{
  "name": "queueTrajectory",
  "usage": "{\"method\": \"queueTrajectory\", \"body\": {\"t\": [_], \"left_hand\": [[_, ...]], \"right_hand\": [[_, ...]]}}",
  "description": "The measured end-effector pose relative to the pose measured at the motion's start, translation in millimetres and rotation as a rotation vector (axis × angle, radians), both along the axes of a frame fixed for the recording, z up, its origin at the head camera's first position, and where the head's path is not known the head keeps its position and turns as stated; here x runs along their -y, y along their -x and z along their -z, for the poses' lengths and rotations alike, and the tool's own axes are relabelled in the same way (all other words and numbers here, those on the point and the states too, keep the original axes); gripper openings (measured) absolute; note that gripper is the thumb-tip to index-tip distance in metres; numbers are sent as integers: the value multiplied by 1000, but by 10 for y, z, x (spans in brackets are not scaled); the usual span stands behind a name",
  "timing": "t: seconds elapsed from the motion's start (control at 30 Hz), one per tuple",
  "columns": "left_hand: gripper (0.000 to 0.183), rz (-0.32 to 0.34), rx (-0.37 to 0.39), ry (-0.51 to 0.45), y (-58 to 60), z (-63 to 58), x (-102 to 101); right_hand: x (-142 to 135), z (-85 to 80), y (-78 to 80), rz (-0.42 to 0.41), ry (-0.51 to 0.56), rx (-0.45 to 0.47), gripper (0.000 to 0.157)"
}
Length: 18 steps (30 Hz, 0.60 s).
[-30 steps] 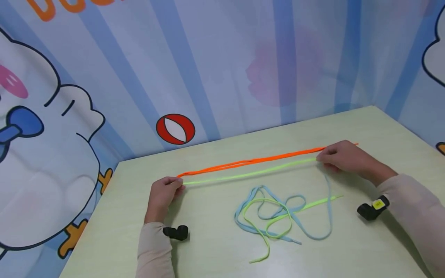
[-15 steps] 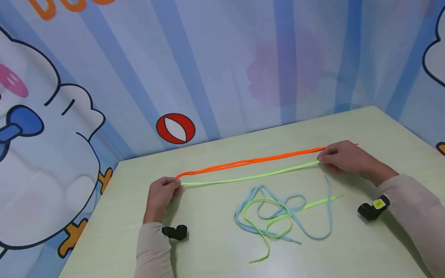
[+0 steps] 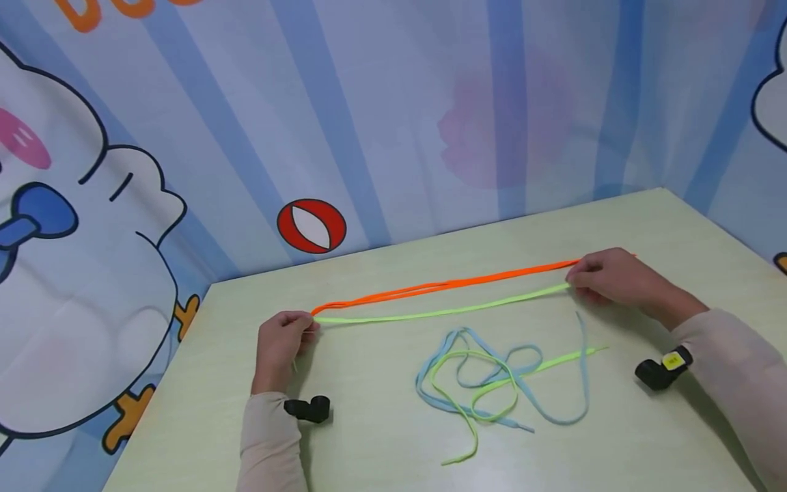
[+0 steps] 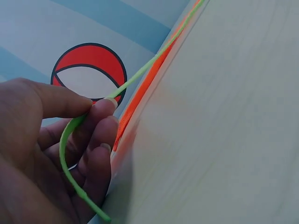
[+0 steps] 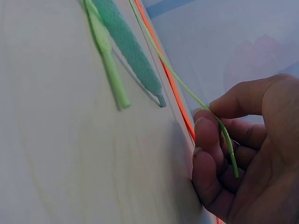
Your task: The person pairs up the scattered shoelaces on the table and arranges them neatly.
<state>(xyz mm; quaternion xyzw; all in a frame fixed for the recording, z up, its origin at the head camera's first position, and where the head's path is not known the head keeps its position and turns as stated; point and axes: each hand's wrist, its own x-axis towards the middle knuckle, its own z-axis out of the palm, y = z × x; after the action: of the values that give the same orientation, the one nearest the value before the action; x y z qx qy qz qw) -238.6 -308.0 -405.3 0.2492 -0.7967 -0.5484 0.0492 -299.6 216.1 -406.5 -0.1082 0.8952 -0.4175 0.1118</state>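
A yellow-green shoelace [image 3: 430, 316] stretches between my two hands, sagging slightly. My left hand [image 3: 281, 345] pinches it between thumb and forefinger; in the left wrist view a loose end of the green shoelace [image 4: 65, 156] curves down past the palm. Near its other end my right hand [image 3: 617, 279] pinches it, and the short tip hangs inside the curled fingers in the right wrist view. Just behind runs an orange shoelace [image 3: 455, 282], laid out in lengthwise strands on the table, its right end partly hidden by my right hand.
On the pale wooden table [image 3: 369, 396], a light blue shoelace [image 3: 584, 383] lies in loose loops, tangled with another yellow-green shoelace [image 3: 473, 437], nearer than the held one. A printed cloth backdrop [image 3: 418, 137] rises behind the table's far edge.
My left hand has shifted slightly left and my right hand slightly right, with the green shoelace still pinched between them. The left end of that lace now sits closer to the orange one.
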Motion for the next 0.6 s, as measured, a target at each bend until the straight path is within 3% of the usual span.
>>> {"method": "queueTrajectory", "body": {"t": [0.43, 0.6], "left_hand": [[27, -70, -16, -75, 5, -41, 16], [33, -74, -26, -157, 5, -47, 44]], "right_hand": [[-5, -17, -8, 21, 3, 6, 25], [1, -48, -21, 26, 2, 2, 25]]}}
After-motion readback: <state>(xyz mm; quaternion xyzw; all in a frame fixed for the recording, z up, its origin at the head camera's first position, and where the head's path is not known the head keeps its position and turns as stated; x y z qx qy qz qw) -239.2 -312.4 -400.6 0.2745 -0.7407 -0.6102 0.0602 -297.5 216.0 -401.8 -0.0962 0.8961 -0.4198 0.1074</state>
